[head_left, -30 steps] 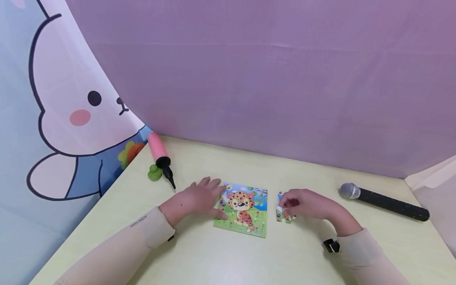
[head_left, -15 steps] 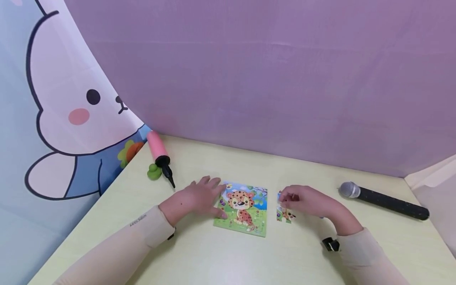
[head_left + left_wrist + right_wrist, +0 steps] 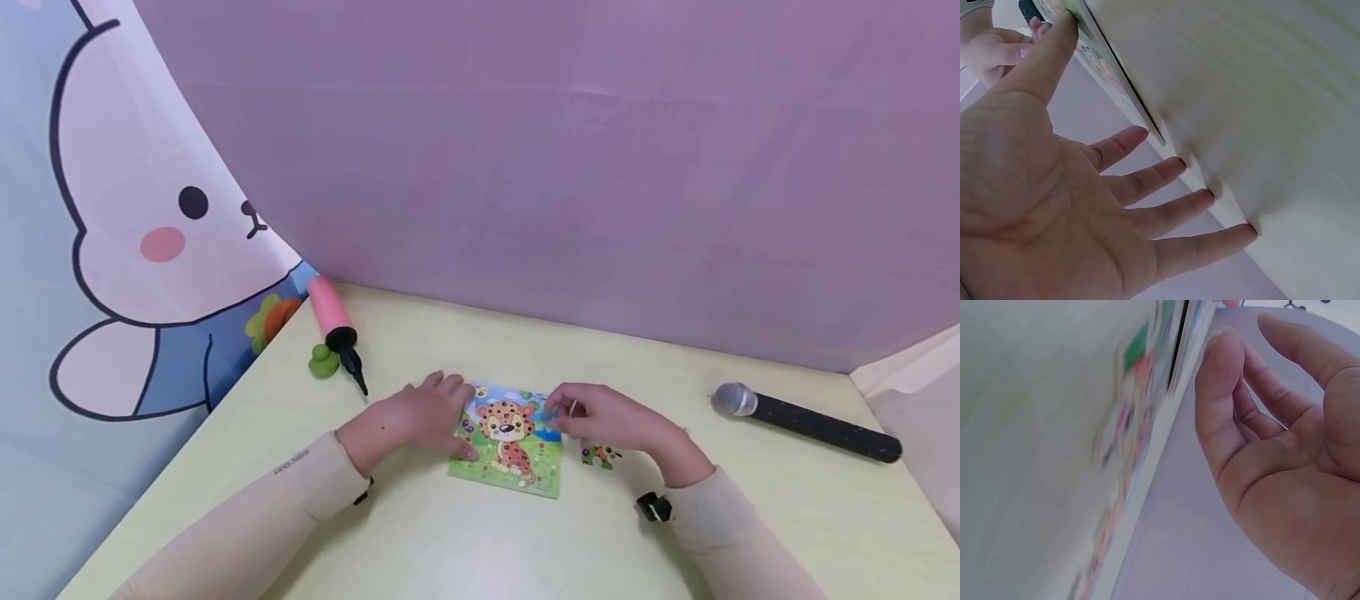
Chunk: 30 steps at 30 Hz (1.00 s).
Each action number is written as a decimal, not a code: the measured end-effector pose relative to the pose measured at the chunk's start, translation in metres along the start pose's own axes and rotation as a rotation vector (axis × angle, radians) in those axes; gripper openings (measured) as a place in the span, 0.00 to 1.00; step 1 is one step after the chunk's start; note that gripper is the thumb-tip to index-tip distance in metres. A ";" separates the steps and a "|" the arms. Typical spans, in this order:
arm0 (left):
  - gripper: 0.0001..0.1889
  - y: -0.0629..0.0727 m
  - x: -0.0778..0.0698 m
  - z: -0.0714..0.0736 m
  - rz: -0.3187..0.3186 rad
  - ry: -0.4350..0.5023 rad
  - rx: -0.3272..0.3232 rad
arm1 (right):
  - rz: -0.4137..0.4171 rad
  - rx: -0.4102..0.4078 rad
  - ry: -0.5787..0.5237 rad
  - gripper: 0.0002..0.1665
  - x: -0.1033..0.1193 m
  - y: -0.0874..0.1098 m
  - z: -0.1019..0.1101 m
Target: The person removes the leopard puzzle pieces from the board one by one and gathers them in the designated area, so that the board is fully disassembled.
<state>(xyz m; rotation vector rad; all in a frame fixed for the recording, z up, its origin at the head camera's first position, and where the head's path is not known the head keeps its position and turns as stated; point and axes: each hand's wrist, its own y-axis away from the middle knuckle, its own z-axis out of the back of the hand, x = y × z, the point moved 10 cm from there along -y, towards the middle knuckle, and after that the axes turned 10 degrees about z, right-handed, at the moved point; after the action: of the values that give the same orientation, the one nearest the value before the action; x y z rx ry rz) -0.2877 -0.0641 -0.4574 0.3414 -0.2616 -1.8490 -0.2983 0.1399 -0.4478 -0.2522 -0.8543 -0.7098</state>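
A square leopard-cub jigsaw puzzle lies flat on the table. My left hand is at its left side, fingers straight and spread, thumb on the printed face; the left wrist view shows the thumb over the puzzle's edge and the fingertips near the tabletop. Over the puzzle's upper right corner, my right hand bends its fingers, with thumb and index tips close together. I cannot tell whether it pinches a piece. Below it lie loose puzzle pieces, partly covered by the hand and blurred in the right wrist view.
A black microphone with a silver head lies to the right. At the far left are a pink hand pump with a black nozzle and a small green duck-like toy. A purple curtain rises behind the table.
My right hand has moved left from the loose pieces to the puzzle's upper right corner. The left hand has stayed at the puzzle's left side.
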 end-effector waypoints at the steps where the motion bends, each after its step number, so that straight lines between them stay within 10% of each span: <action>1: 0.55 0.000 -0.001 0.000 -0.003 0.005 0.000 | 0.002 0.003 -0.014 0.15 0.001 -0.003 -0.003; 30: 0.59 0.004 -0.018 -0.007 0.005 -0.004 -0.017 | 0.008 0.016 -0.057 0.18 0.018 -0.046 -0.025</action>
<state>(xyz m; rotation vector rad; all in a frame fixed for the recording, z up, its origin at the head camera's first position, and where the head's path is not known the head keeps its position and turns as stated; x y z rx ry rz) -0.2768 -0.0482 -0.4608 0.3255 -0.2490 -1.8456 -0.3055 0.0851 -0.4535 -0.2620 -0.9123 -0.6908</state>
